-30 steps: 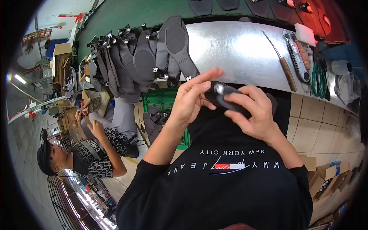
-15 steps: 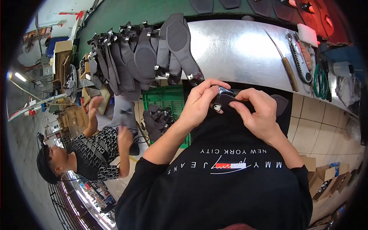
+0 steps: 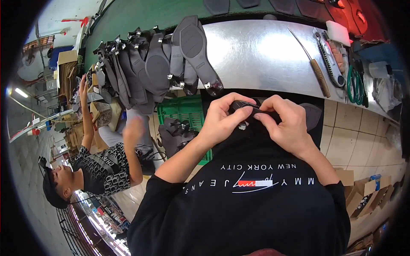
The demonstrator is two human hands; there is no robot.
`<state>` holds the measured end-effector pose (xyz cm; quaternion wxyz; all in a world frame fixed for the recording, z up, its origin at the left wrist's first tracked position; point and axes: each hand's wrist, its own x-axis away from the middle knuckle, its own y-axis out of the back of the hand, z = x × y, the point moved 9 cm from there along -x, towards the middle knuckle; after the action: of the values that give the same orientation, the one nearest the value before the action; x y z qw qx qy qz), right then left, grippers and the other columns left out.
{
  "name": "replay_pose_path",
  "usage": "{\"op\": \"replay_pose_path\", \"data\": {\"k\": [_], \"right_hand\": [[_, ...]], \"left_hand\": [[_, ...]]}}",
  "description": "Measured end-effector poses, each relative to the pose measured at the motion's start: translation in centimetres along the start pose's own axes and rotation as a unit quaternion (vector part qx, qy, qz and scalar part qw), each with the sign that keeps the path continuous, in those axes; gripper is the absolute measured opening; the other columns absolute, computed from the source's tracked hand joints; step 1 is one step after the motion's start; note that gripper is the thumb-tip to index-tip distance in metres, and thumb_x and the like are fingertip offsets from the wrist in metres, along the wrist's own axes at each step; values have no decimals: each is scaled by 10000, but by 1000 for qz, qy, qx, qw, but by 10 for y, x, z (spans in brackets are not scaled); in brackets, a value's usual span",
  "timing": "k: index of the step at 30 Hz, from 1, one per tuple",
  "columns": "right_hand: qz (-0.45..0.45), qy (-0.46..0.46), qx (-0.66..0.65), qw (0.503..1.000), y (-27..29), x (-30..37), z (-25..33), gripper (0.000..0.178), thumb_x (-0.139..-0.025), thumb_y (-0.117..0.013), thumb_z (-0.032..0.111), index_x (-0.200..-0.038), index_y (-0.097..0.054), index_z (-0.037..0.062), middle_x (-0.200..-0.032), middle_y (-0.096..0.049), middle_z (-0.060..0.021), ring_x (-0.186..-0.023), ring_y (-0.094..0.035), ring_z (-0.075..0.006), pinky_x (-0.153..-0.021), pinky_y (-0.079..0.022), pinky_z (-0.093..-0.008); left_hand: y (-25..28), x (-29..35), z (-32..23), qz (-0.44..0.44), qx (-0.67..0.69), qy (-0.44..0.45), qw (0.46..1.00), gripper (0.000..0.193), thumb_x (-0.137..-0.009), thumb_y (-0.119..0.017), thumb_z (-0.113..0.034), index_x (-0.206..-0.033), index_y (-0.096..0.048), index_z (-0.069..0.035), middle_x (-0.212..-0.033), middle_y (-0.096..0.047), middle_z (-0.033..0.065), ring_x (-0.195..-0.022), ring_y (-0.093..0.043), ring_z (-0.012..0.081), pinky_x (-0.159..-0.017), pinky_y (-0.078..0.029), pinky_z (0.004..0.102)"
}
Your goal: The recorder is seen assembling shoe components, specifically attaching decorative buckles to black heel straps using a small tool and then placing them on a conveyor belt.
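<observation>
In front of my chest, just off the table's near edge, both hands pinch the front end of a dark grey sandal [image 3: 245, 104]. My left hand [image 3: 221, 119] is closed on its edge, thumb and forefinger pressed together. From the other side my right hand [image 3: 287, 121] grips it, thumb tip close to the left thumb. A shiny ornament shows faintly below the fingers. Beyond my right hand a rounded dark sole end [image 3: 311, 115] sticks out, apparently of the same sandal. Similar sandals [image 3: 158, 68] with shiny ornaments lie overlapped on the table to the left, soles up.
On the metal table [image 3: 252, 51] lie an awl [image 3: 318, 72], a utility knife [image 3: 331, 64], green-handled scissors [image 3: 354, 87] and a white block [image 3: 338, 33]. A green crate [image 3: 181, 106] with more sandals stands below. At left a co-worker [image 3: 104, 164] raises their arms.
The sandal has tilted so its front edge shows and its ornament is mostly covered. My hands have drawn closer together. The co-worker's arms have moved, one reaching farther up.
</observation>
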<state>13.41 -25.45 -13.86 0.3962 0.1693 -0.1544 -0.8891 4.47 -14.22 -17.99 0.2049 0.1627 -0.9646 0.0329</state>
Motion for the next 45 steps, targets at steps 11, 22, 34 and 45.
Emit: {"op": "replay_pose_path", "data": {"k": [11,22,34,45], "right_hand": [[7,3,-3,1000,1,-6,2,118,-768,-710,74,-846,-625,48,-694,-634,-96,-639,-628,-241,-552,-465,-340],[-176,161,88,967,73,-49,37,267,-773,-680,19,-1037,-650,33,-1076,-629,-162,-922,-619,-332,-786,-494,-369],[-169,-69,-34,983,75,-30,-66,198,-893,-495,-25,-1053,-602,22,-837,-620,-62,-698,-562,-116,-603,-437,-245],[45,-49,-235,970,-33,4,-34,473,-927,-514,-14,-1391,-426,25,-732,-575,-43,-605,-499,-72,-519,-402,-200]], "left_hand": [[7,1,18,-86,185,8,979,125,-829,-680,-30,-936,-624,1,-821,-640,32,-693,-588,69,-627,-496,211],[67,8,6,-232,235,-90,940,183,-887,-604,-63,-1063,-625,-17,-957,-637,56,-831,-627,123,-721,-556,291],[31,-1,45,-184,548,147,802,261,-877,-643,-155,-1136,-630,-123,-1083,-628,14,-987,-592,176,-754,-548,299],[-25,-26,32,-62,633,174,752,146,-851,-699,-249,-865,-598,-143,-815,-627,-5,-598,-471,97,-429,-296,208]]}}
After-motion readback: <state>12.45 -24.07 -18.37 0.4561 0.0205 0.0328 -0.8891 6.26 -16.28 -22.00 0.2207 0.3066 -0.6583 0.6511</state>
